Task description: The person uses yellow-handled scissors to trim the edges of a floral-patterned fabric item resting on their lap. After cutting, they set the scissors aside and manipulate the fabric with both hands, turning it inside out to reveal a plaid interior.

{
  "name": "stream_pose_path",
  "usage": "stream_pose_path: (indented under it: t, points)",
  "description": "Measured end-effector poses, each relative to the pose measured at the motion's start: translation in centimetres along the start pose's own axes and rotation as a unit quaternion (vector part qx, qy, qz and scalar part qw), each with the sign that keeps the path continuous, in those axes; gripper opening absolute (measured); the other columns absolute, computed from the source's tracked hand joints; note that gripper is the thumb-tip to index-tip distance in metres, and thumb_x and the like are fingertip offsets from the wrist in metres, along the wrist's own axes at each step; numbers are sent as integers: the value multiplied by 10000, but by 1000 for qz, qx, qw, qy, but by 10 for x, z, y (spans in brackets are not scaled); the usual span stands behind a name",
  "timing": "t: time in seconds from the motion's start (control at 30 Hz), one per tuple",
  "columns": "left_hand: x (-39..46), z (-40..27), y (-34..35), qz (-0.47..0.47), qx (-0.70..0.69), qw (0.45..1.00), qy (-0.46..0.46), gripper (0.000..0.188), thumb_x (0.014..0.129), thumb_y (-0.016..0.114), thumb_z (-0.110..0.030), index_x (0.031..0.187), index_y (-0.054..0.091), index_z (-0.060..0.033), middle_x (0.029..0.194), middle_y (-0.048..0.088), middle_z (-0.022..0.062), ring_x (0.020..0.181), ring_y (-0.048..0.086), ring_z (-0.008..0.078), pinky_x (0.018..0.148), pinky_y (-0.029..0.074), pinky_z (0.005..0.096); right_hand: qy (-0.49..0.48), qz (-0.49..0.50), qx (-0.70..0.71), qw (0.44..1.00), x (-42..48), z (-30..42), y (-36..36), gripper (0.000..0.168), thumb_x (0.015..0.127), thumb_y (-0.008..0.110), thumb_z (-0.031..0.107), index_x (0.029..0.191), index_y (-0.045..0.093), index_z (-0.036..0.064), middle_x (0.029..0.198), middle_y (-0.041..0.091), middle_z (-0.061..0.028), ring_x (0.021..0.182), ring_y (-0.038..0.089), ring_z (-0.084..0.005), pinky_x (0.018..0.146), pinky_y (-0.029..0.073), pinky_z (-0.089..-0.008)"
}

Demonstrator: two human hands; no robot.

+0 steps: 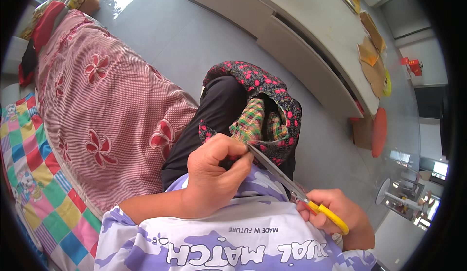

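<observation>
My left hand (220,174) pinches the edge of a cloth between thumb and forefinger. The cloth is a dark floral fabric piece (255,74) with pink flowers and a green-and-yellow plaid lining (253,117); it lies across my lap in black trousers. In my right hand (334,212) is a pair of scissors with yellow handles (330,218). Their long metal blades point up and left, and the tips meet the cloth at my left fingertips. The blades look nearly closed. What exactly lies between the tips is too small to tell.
A pink cover with red flowers (127,106) drapes the seat at left, beside a patchwork quilt (54,198). A long pale-topped cabinet (310,26) runs across the upper right, with brown paper pieces (372,66) on it. A red round stool (379,132) stands at its end.
</observation>
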State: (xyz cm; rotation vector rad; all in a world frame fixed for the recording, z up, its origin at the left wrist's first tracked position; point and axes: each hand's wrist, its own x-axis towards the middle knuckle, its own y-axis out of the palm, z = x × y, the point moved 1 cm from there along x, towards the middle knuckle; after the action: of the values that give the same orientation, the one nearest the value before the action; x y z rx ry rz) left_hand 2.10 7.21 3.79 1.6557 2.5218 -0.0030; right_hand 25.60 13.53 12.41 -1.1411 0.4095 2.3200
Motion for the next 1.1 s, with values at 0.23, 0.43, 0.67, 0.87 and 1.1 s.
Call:
stream_pose_path:
  t: [0.23,0.43,0.67,0.87,1.1]
  points:
    - [0,-12,-1,102,-67,983,-139,67,793,675,44,828,618,35,784,611,21,658,528,46,555,417,200,-188,-67,144,969,44,44,18,305,821,716,181,1020,561,10,829,565,15,689,474,-26,593,396,-172]
    - [4,-15,-6,113,-148,954,-234,69,826,668,-8,859,620,29,761,606,8,670,523,36,575,430,189,-264,-201,-22,943,74,47,35,300,763,695,2,1025,550,3,694,499,23,592,416,-21,528,354,-184]
    - [7,-7,-8,148,-106,956,-231,39,836,647,23,853,613,33,799,633,40,681,558,71,603,451,202,-343,-251,-130,896,93,37,36,264,775,666,2,991,513,0,759,604,-85,624,588,-102,574,473,-231]
    - [6,-9,-11,174,-120,960,-184,47,831,637,44,823,594,26,841,614,63,718,555,81,618,447,220,-326,-279,-46,902,97,20,31,244,770,640,-28,972,506,-5,771,597,-72,656,580,-88,601,483,-234]
    - [11,-11,0,136,-257,906,-306,72,816,647,45,834,590,4,891,615,70,749,578,105,655,471,228,-304,-233,47,923,87,29,14,181,780,619,-21,928,519,7,793,565,-26,709,534,-60,652,468,-222]
